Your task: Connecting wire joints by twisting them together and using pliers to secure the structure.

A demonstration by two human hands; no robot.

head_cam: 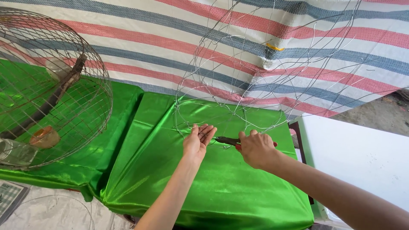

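Note:
A thin wire frame, half-built and cage-shaped, stands on a table draped in shiny green cloth. My left hand steadies the frame's lower wires, fingers straight and pinching a strand. My right hand grips red-handled pliers, whose dark jaws point left toward the wire by my left fingertips. Both hands sit at the frame's near bottom edge.
A finished round wire cage with a wooden perch and small cups sits at the left on another green-draped surface. A striped red, blue and white tarp hangs behind. A white surface lies at the right; a loose wire hoop rests on the floor.

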